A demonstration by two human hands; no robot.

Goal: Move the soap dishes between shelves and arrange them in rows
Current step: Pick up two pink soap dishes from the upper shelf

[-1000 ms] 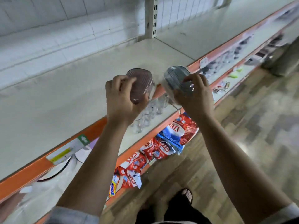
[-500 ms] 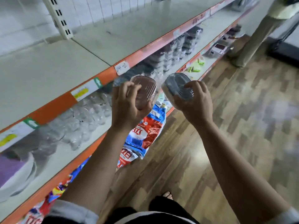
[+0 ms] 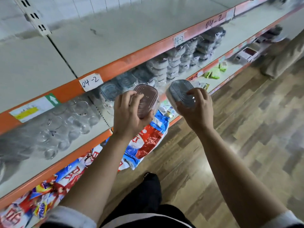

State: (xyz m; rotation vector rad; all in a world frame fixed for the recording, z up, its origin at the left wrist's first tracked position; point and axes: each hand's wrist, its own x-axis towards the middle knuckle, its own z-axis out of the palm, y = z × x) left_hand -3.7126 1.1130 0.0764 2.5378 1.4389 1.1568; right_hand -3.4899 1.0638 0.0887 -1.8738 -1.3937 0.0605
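Brown soap dish (image 3: pixel 146 100) sits gripped in curled left fingers (image 3: pixel 127 99), grey soap dish (image 3: pixel 180 90) in curled right fingers (image 3: pixel 198 94).

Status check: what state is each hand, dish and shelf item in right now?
Left hand: grips brown dish, off the shelf.
Right hand: grips grey dish, off the shelf.
Stacked dishes: wrapped, piled on middle shelf.
Glassware: grouped on middle shelf.
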